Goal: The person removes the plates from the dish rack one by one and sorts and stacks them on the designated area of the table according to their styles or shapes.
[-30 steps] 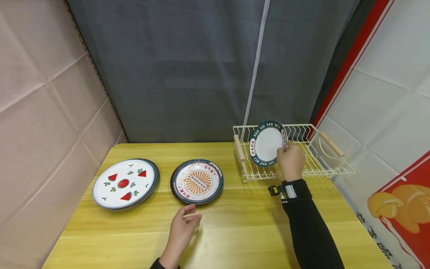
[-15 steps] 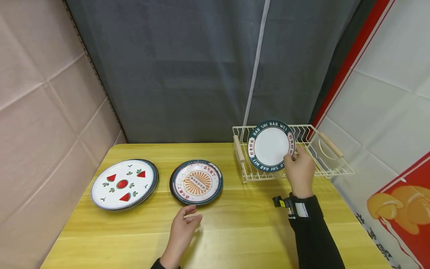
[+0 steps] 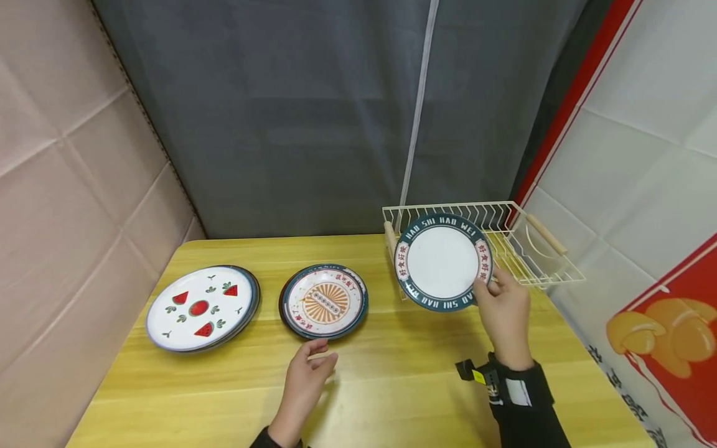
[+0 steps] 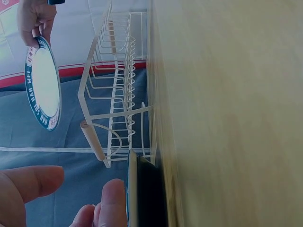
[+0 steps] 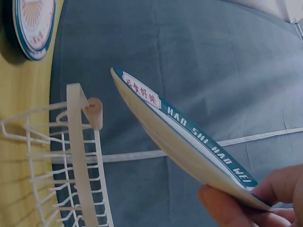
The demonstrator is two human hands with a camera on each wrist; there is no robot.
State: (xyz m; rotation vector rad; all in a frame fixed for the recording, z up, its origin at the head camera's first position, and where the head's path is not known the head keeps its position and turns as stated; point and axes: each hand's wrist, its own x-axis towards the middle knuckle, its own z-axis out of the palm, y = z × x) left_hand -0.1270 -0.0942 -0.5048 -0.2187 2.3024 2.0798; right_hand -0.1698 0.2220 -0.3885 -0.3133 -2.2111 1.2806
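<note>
My right hand (image 3: pixel 504 317) pinches the right rim of a round plate (image 3: pixel 442 261) between thumb and fingers. This plate has a white centre and a dark green band with lettering, and it is tilted toward the head camera. In the left wrist view the plate (image 4: pixel 43 85) is lifted well above the table. A white wire dish rack (image 3: pixel 448 205) with wooden handles stands behind it, partly covered by it. My left hand (image 3: pixel 305 379) is held loosely, thumb and fingers apart, fingertips right at the near rim of a stack of plates (image 3: pixel 325 302) topped by an orange sunburst pattern.
Further left lies a stack of larger plates (image 3: pixel 201 308), the top one white with watermelon drawings. The wooden table (image 3: pixel 403 386) is bounded by a grey curtain (image 3: pixel 280 124) behind, with pale panels at both sides.
My right hand has drawn the green-banded plate up out of the rack and toward the camera. My left hand has stayed by the middle stack. The head view has shifted slightly.
</note>
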